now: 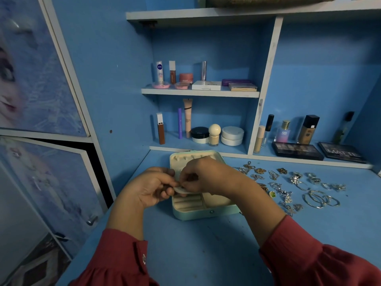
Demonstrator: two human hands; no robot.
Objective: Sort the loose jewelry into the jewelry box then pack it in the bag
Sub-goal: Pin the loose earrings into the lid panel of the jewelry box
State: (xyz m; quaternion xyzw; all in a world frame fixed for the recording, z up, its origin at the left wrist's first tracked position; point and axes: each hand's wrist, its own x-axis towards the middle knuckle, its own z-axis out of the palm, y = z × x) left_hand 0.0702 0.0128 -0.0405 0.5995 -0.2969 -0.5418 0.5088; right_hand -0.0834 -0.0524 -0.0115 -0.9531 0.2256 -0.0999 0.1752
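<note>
The open box (198, 211) sits mid-table near the back edge. Above it, both hands meet: left hand (150, 187) and right hand (206, 176) pinch a small pale tab (179, 190) together. Loose jewelry (288, 186) spreads right of the box; bare table (206, 254) lies along the front edge.

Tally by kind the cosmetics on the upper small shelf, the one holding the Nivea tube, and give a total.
Upright tubes: 3
Pink jar: 1
Pink dishes: 2
Flat cases: 3
Total: 9
</note>
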